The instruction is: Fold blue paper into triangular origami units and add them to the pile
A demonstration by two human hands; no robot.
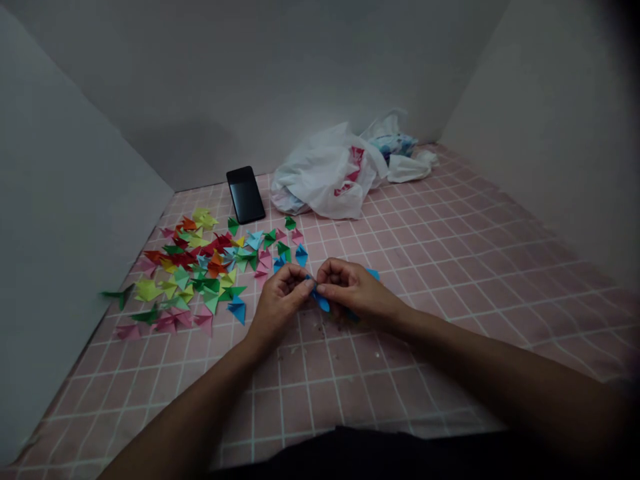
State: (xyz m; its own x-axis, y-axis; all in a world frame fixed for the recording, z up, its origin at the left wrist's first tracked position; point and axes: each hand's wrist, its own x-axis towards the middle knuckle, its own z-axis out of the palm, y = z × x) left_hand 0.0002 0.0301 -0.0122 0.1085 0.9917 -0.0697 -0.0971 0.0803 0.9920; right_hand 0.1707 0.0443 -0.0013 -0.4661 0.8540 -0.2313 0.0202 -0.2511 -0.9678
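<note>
Between both hands is a small folded piece of blue paper (pixel 321 302), partly covered by the fingers. My left hand (pixel 286 293) pinches its upper left end between thumb and forefinger. Close beside it, my right hand (pixel 354 291) is closed with its thumb and forefinger on the same paper. More blue paper (pixel 373 274) shows behind the right hand, mostly hidden. To the left lie several folded paper cranes (pixel 215 263) in red, orange, yellow, green, pink and blue. A single blue crane (pixel 237 309) is the one nearest my left wrist.
A black phone (pixel 245 195) lies behind the cranes. A crumpled white plastic bag (pixel 325 173) with red print sits at the back, beside a blue-and-white package (pixel 395 143) and a white crumpled piece (pixel 413 167). Pale walls enclose the pink checked cloth (pixel 310 407).
</note>
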